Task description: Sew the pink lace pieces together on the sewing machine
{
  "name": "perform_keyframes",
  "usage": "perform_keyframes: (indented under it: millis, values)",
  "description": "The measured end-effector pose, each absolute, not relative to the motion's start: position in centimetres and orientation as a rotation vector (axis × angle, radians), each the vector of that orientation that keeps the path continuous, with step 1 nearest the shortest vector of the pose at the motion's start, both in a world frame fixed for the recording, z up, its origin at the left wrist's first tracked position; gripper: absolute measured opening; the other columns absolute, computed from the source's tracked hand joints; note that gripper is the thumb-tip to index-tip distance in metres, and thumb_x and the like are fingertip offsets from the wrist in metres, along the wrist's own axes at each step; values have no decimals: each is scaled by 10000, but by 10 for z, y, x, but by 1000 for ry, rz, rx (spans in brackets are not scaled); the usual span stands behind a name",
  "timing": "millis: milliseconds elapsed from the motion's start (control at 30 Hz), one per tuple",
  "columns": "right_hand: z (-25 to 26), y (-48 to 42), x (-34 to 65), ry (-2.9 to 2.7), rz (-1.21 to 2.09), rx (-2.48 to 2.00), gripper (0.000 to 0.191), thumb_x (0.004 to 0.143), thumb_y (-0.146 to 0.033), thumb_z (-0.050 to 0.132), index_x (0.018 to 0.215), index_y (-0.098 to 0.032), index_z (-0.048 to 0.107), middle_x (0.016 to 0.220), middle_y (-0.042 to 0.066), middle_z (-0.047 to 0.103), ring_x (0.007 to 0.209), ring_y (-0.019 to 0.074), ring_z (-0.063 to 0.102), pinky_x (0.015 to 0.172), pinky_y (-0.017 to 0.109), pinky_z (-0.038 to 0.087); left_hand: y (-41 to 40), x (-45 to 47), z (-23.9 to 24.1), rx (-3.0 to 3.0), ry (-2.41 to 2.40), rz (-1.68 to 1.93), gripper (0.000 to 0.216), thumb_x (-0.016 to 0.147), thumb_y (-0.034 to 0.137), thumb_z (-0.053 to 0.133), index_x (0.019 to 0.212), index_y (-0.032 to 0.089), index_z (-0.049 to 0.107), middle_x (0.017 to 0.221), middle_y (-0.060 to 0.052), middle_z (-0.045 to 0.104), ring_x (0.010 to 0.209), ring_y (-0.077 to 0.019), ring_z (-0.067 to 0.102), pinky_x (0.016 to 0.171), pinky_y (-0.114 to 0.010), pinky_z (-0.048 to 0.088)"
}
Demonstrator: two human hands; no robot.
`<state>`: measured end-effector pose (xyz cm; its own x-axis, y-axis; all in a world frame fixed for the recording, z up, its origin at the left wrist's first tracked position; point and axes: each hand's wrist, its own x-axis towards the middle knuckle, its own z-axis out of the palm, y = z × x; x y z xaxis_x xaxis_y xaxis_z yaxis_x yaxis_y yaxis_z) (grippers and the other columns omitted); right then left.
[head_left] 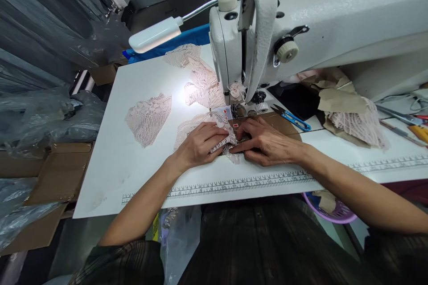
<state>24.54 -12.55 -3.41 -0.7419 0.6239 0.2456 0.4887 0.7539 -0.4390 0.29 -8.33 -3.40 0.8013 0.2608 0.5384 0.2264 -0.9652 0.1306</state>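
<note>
A pale pink lace piece [190,127] lies on the sewing machine's bed, just in front of the needle area. Curled over its folded edge, my left hand [203,142] grips the lace. My right hand [262,141] is closed at the right end of the same lace, with the index finger and thumb at its edge. The fingertips of both hands nearly meet there. Above them stands the white sewing machine [227,49], with a small fabric rose [236,91] on its head. How the lace passes under the presser foot is partly hidden.
Another lace piece [150,118] lies to the left, and more lace [203,78] is bunched behind. Blue thread snips [292,119] rest right of the needle. A lamp [155,34] shines from the left. A ruler strip [234,185] runs along the table's front edge.
</note>
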Motion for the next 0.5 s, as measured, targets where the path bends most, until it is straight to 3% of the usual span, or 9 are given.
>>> perform_keyframes:
  millis: [167,300,500]
  values:
    - [-31,-126,248,-2557,590,-882,355,840,-198,544,1130,-293,724,1032,92,580,1043,279,511,914,494,390,-88,4,-29,3027,449,708,92,883,234,599,939,166,626,1007,-68,725,818,-177,663,812,-379,539]
    - [-32,-121,250,-2346,703,-895,383,856,-141,495,1144,-259,718,1095,94,567,1062,224,543,963,415,440,-91,4,-29,3050,472,662,100,894,243,588,925,164,640,1010,-70,725,831,-172,661,856,-389,517]
    - [-43,-117,246,-2351,493,-927,377,872,-137,494,1167,-235,707,1101,130,536,1040,244,534,913,427,499,-92,3,-30,3080,431,691,121,896,239,593,981,163,633,1015,-62,729,826,-169,655,852,-385,502]
